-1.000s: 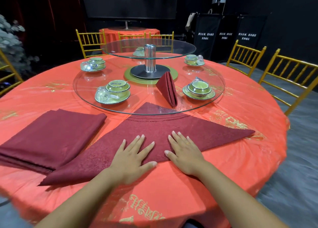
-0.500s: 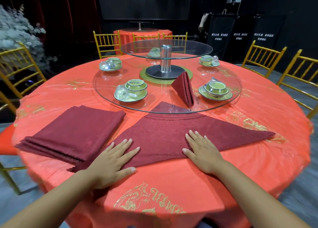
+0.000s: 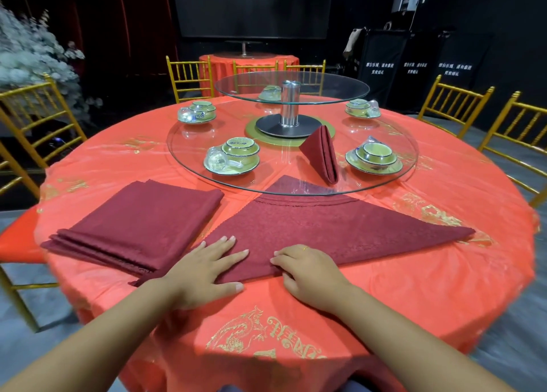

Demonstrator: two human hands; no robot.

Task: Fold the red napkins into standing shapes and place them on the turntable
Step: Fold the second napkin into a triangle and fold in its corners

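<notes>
A round worktop [image 3: 414, 288] draped in an orange-red cloth fills most of the frame. At its centre stands a two-tier glass turntable [image 3: 296, 172]. In the middle of the frame a triangular napkin [image 3: 340, 232] lies flat on the cloth, its far tip under the turntable's near rim. To its left is a stack of napkins [image 3: 139, 223], folded square. Lower centre, the left grip [image 3: 204, 270] is fully open, fingers straight and pressed flat on the triangle's left end. The right grip [image 3: 310, 273] is curled and seems to pinch the triangle's near edge. A folded napkin [image 3: 321, 158] rests on the lower tier, right of centre, among green bowl sets [image 3: 233, 158].
</notes>
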